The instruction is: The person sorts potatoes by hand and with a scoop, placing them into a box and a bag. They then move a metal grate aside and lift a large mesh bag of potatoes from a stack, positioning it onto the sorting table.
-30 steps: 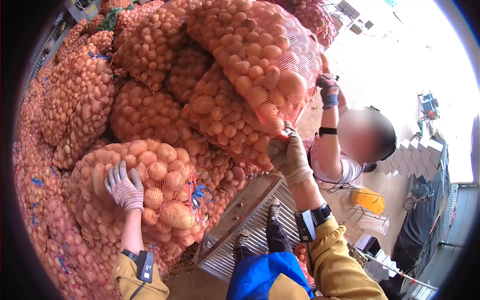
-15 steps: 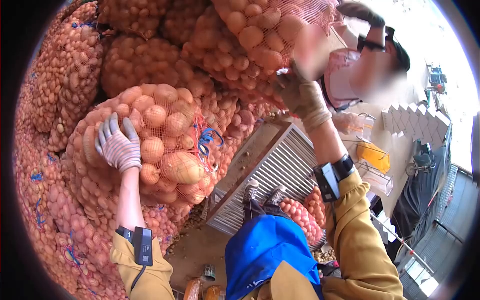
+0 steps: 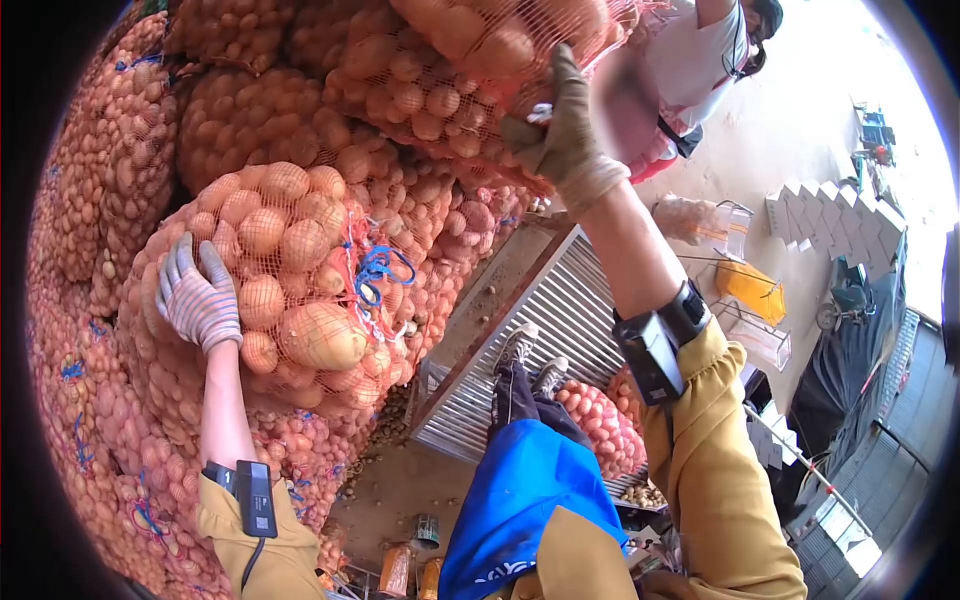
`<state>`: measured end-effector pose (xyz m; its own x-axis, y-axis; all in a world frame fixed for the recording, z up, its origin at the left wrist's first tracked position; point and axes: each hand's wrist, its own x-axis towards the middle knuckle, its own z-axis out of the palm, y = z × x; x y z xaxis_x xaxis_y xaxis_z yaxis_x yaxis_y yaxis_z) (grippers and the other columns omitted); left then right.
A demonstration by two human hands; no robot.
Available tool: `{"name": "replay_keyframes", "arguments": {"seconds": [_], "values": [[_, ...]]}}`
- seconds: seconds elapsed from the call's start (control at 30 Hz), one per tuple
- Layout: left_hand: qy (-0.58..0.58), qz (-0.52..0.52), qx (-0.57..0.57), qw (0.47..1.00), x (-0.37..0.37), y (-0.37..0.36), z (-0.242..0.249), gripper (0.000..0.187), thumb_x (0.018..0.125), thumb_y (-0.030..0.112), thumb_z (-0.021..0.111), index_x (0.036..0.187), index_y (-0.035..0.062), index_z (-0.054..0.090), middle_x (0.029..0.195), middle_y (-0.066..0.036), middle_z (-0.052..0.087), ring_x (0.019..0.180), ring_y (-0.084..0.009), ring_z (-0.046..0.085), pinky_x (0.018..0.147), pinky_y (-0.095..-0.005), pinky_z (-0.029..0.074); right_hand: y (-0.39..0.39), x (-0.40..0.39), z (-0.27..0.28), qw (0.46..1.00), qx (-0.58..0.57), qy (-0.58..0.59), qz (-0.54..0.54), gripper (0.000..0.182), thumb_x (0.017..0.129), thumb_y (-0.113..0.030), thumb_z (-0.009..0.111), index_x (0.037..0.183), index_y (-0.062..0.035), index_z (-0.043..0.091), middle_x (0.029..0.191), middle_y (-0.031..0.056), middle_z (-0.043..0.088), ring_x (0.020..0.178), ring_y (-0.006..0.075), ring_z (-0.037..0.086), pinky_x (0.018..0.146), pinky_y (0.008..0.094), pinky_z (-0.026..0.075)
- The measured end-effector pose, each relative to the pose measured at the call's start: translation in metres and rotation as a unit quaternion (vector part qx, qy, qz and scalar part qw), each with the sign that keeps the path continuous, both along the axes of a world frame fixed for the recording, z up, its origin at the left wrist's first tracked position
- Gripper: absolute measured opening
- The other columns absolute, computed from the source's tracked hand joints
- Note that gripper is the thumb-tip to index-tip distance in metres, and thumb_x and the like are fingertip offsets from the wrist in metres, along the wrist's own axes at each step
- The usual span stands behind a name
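Observation:
My left hand [image 3: 200, 293], in a striped glove, lies with fingers stretched out on a bulging red mesh sack of potatoes [image 3: 300, 255]. Blue string [image 3: 380, 272] ties that sack on its right side. Raised on the right, my right hand [image 3: 575, 140] wears a dirty brown glove. Its thumb and fingers are spread against the lower edge of another mesh sack of potatoes [image 3: 500, 45] at the top. Part of its fingers is hidden, and a small white bit shows beside them.
More potato sacks [image 3: 100, 440] are piled on the left and behind. A slatted metal platform [image 3: 470, 400] lies under my feet, with a small potato sack [image 3: 600, 425] on it. A co-worker [image 3: 690, 60] stands at the top right. White stacked boxes [image 3: 835, 220] and a yellow crate [image 3: 750, 290] are farther right.
My right hand has shifted left and up along the upper sack, its fingers now more spread. The co-worker has moved upward in view. My left hand stays on its sack as the view shifts.

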<state>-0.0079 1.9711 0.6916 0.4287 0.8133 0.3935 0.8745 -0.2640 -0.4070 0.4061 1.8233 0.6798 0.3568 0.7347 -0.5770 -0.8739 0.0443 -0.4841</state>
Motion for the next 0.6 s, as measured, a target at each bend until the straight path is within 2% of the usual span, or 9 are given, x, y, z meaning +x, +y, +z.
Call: {"name": "replay_keyframes", "arguments": {"seconds": [0.03, 0.13, 0.23, 0.27, 0.4, 0.43, 0.47, 0.53, 0.6], "values": [[0.005, 0.003, -0.002, 1.000, 0.000, 0.000, 0.001, 0.038, 0.095, 0.041, 0.049, 0.119, 0.0161, 0.064, 0.122, -0.003, 0.064, 0.120, -0.0262, 0.054, 0.101, -0.0419, 0.038, 0.007, -0.009, 0.002, 0.995, -0.079, -0.025, -0.048, 0.034, 0.088, -0.052, 0.063, 0.084, -0.0212, 0.052, 0.061, 0.0004, 0.051, 0.039, 0.0204, 0.041, 0.039, 0.0275, 0.036], [-0.014, -0.020, 0.004, 1.000, -0.003, 0.004, -0.002, 0.039, 0.095, 0.042, 0.049, 0.120, 0.0160, 0.064, 0.121, -0.004, 0.065, 0.119, -0.0258, 0.055, 0.101, -0.0413, 0.039, 0.010, -0.020, 0.011, 0.992, -0.094, 0.020, -0.083, 0.037, 0.089, -0.052, 0.062, 0.073, -0.0206, 0.050, 0.059, -0.0025, 0.048, 0.039, 0.0151, 0.040, 0.034, 0.0233, 0.027], [-0.003, 0.027, -0.013, 1.000, 0.004, -0.007, 0.005, 0.040, 0.095, 0.043, 0.049, 0.119, 0.0157, 0.064, 0.121, -0.006, 0.065, 0.118, -0.0252, 0.056, 0.101, -0.0408, 0.039, -0.004, -0.035, 0.030, 0.990, -0.061, 0.057, -0.118, 0.037, 0.093, -0.048, 0.059, 0.071, -0.0210, 0.048, 0.055, -0.0049, 0.043, 0.038, 0.0120, 0.039, 0.035, 0.0221, 0.027], [-0.007, 0.035, -0.019, 0.999, 0.008, -0.005, 0.007, 0.039, 0.095, 0.043, 0.049, 0.119, 0.0158, 0.065, 0.121, -0.006, 0.065, 0.119, -0.0250, 0.055, 0.101, -0.0407, 0.039, -0.013, -0.041, 0.040, 0.991, -0.023, 0.035, -0.131, 0.036, 0.094, -0.046, 0.056, 0.070, -0.0215, 0.046, 0.053, -0.0065, 0.039, 0.037, 0.0103, 0.035, 0.034, 0.0224, 0.028], [0.000, 0.004, -0.001, 1.000, -0.005, 0.004, -0.003, 0.041, 0.095, 0.042, 0.049, 0.122, 0.0149, 0.063, 0.122, -0.006, 0.065, 0.119, -0.0247, 0.055, 0.101, -0.0409, 0.038, -0.030, -0.031, 0.029, 0.987, -0.079, 0.035, -0.134, 0.036, 0.096, -0.045, 0.053, 0.070, -0.0218, 0.046, 0.053, -0.0067, 0.038, 0.043, 0.0096, 0.036, 0.040, 0.0246, 0.039], [-0.007, -0.005, -0.001, 1.000, -0.005, 0.005, -0.003, 0.040, 0.095, 0.041, 0.049, 0.122, 0.0143, 0.062, 0.122, -0.006, 0.064, 0.119, -0.0252, 0.055, 0.102, -0.0407, 0.038, -0.038, -0.027, 0.029, 0.990, -0.113, -0.014, -0.087, 0.035, 0.097, -0.046, 0.052, 0.072, -0.0214, 0.048, 0.056, -0.0069, 0.041, 0.047, 0.0096, 0.042, 0.043, 0.0255, 0.041], [-0.013, 0.004, 0.011, 1.000, -0.002, 0.007, -0.003, 0.040, 0.095, 0.041, 0.049, 0.122, 0.0143, 0.062, 0.122, -0.006, 0.064, 0.119, -0.0252, 0.055, 0.102, -0.0407, 0.038, -0.036, -0.025, 0.001, 0.993, -0.078, -0.042, -0.075, 0.036, 0.096, -0.047, 0.053, 0.072, -0.0211, 0.048, 0.057, -0.0065, 0.043, 0.048, 0.0098, 0.043, 0.041, 0.0266, 0.038], [0.001, 0.006, -0.015, 1.000, -0.001, 0.002, 0.001, 0.039, 0.096, 0.039, 0.049, 0.122, 0.0144, 0.062, 0.124, -0.005, 0.063, 0.120, -0.0261, 0.054, 0.103, -0.0405, 0.037, -0.025, -0.028, -0.011, 0.981, -0.143, -0.119, -0.053, 0.037, 0.095, -0.048, 0.054, 0.071, -0.0205, 0.047, 0.057, -0.0062, 0.043, 0.046, 0.0097, 0.040, 0.038, 0.0271, 0.033], [0.003, 0.013, -0.011, 1.000, -0.001, 0.000, 0.001, 0.038, 0.096, 0.038, 0.048, 0.121, 0.0143, 0.062, 0.125, -0.005, 0.063, 0.120, -0.0270, 0.054, 0.103, -0.0406, 0.037, -0.022, -0.031, -0.028, 0.977, -0.146, -0.155, -0.032, 0.037, 0.094, -0.049, 0.056, 0.074, -0.0178, 0.049, 0.058, -0.0052, 0.044, 0.046, 0.0096, 0.040, 0.039, 0.0266, 0.034]]}}
